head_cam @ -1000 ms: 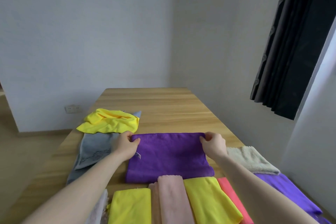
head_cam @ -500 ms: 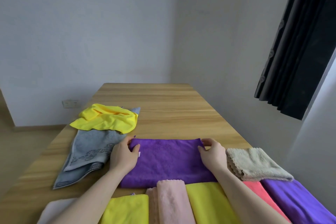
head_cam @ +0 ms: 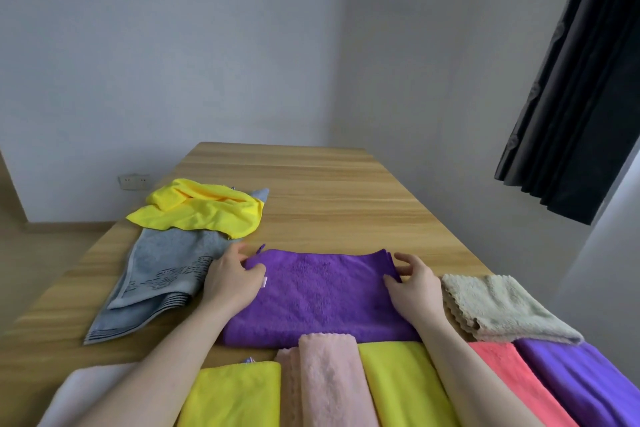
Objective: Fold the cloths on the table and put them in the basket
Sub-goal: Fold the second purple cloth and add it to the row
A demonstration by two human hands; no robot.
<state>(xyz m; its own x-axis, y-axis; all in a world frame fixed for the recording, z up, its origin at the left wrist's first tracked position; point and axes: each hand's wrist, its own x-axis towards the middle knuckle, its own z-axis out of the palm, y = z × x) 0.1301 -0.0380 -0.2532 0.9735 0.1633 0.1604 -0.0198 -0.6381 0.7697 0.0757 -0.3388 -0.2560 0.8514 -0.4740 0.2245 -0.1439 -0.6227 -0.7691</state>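
A purple cloth [head_cam: 318, 295] lies folded flat on the wooden table [head_cam: 311, 191] in front of me. My left hand [head_cam: 232, 277] pinches its far left corner. My right hand [head_cam: 414, 282] pinches its far right corner, with the other fingers loosely spread. A crumpled yellow cloth [head_cam: 201, 208] lies on a grey towel [head_cam: 162, 270] at the left. No basket is in view.
Along the near edge lie folded cloths: yellow [head_cam: 232, 395], pink [head_cam: 329, 381], yellow [head_cam: 405, 388], coral [head_cam: 516, 381], purple [head_cam: 585, 381]. A beige cloth [head_cam: 498, 308] sits at the right. A white cloth [head_cam: 79, 388] is at the near left. A dark curtain [head_cam: 581, 80] hangs right.
The view has tilted and drawn back a little. Both hands stay at the purple cloth's far corners and have shifted slightly toward me with its edge.
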